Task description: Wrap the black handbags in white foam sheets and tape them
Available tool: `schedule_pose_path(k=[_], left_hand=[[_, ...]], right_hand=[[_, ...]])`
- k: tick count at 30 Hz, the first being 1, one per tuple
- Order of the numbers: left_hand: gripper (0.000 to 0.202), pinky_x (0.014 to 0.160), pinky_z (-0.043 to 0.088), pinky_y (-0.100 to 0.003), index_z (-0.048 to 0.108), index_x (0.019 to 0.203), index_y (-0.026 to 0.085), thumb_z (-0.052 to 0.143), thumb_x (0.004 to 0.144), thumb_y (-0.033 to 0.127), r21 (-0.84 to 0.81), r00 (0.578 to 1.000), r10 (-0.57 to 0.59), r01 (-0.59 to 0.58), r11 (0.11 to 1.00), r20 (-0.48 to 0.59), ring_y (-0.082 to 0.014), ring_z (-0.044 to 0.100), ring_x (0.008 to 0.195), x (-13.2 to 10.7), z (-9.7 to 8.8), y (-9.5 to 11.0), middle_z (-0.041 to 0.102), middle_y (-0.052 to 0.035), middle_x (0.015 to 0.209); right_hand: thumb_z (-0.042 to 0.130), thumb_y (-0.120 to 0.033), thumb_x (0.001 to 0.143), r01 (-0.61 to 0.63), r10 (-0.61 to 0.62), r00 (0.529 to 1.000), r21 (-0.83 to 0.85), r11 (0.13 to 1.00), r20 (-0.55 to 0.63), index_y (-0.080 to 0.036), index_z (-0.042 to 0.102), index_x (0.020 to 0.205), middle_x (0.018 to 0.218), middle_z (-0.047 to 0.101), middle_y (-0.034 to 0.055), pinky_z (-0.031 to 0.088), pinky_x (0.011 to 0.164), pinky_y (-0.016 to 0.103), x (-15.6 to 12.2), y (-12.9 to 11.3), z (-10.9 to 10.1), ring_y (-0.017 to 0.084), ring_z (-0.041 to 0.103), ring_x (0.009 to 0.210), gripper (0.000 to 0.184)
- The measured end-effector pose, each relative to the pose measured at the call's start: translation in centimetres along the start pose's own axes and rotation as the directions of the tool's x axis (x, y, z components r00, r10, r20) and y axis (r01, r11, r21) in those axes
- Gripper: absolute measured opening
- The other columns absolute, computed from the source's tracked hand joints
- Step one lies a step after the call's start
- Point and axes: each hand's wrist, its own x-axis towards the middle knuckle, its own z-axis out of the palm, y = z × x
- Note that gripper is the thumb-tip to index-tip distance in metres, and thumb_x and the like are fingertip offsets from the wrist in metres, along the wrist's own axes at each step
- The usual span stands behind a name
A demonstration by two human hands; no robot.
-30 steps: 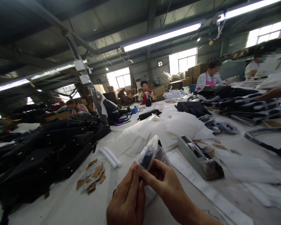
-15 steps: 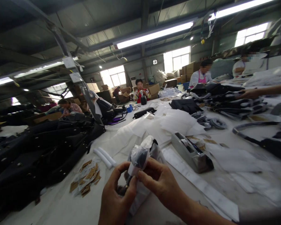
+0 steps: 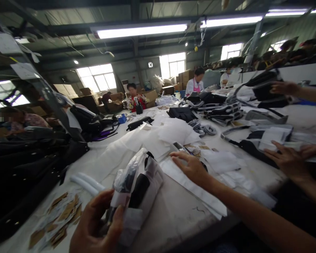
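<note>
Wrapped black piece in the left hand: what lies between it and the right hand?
In the head view, a black part in white wrapping, some white tabletop and white strips show between the wrapped black piece and the right hand.

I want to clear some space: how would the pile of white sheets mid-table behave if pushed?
The white sheets look thin, so each would probably be light and floppy. They lie loosely overlapped and fanned out, so a push would likely slide them apart rather than move them as one. Spread low and wide, they seem unlikely to tip.
</note>
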Motion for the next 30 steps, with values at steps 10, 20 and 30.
schedule_pose_path(k=[10,20,30], left_hand=[[0.049,0.075,0.059,-0.026,0.066,0.101,0.021,0.078,0.066,0.053,-0.13,0.998,0.013,-0.022,0.991,-0.066,-0.0229,0.072,0.088,-0.1,0.7,0.4,0.075,-0.0051,0.094],[0.047,0.082,0.054,-0.024,0.063,0.106,0.024,0.075,0.07,0.051,-0.161,0.997,-0.042,0.031,0.987,-0.068,-0.0203,0.069,0.097,-0.6,1.0,0.8,0.074,-0.0022,0.1],[0.044,0.082,0.055,-0.027,0.064,0.103,0.022,0.076,0.07,0.048,-0.164,0.995,-0.029,0.014,0.986,-0.093,-0.0223,0.07,0.096,-0.2,1.0,0.9,0.073,-0.0047,0.101]], right_hand=[[0.061,-0.058,0.078,-0.416,0.427,0.904,-0.218,0.883,0.008,-0.019,0.079,0.07,0.12,0.071,0.0149,0.04,0.107,0.045,1.7,13.1,-4.9,0.039,0.054,0.128,0.044],[0.068,-0.058,0.076,-0.446,0.452,0.891,0.12,0.887,-0.034,-0.021,0.081,0.093,0.131,0.066,0.0086,0.034,0.115,0.042,0.3,9.0,-6.3,0.032,0.052,0.131,0.043],[0.088,-0.039,0.06,-0.65,0.748,0.662,0.537,0.538,0.051,-0.013,0.078,0.082,0.082,0.076,0.011,0.059,0.062,0.025,-5.9,11.0,-4.9,0.017,0.068,0.063,0.035]])
